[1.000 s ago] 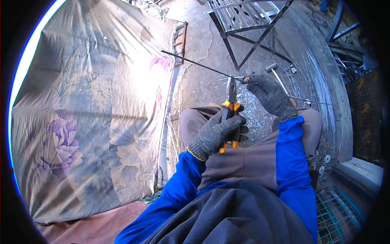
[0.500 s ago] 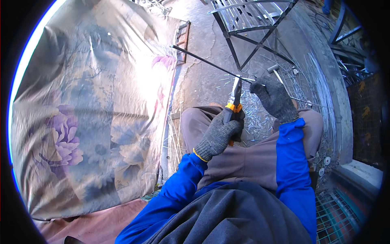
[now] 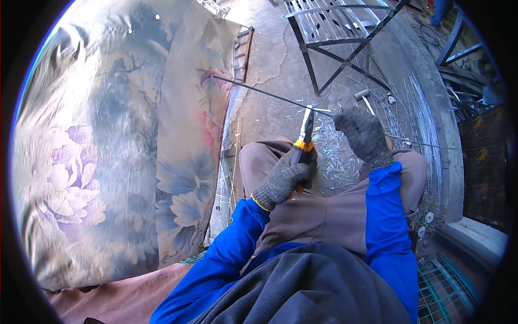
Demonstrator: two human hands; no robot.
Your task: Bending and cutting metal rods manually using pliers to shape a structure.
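My left hand [image 3: 285, 177], in a grey knit glove, is wrapped round the handles of pliers [image 3: 304, 132] with yellow-orange and dark grips. The jaws of the pliers point away from me and meet a long thin dark metal rod [image 3: 259, 92]. My right hand [image 3: 362, 132], gloved alike, is closed on the rod just right of the jaws. From there the rod runs out to the right past my knee, while its other end reaches left to the hanging cloth. Many short cut metal pieces [image 3: 335, 159] lie on the floor between my legs, below both hands.
A floral cloth [image 3: 129, 162] hangs along the left. Ahead stands a dark metal frame [image 3: 337, 40] with crossed legs. A hammer [image 3: 363, 95] lies on the floor beyond my right hand. Long thin rods [image 3: 426, 129] lie at the right beside a concrete ledge [image 3: 456, 178].
The pliers and my left hand have shifted slightly left. The rod has slid left and its left end has dropped; more of it shows at the right. Bright glare on the cloth's right side has faded.
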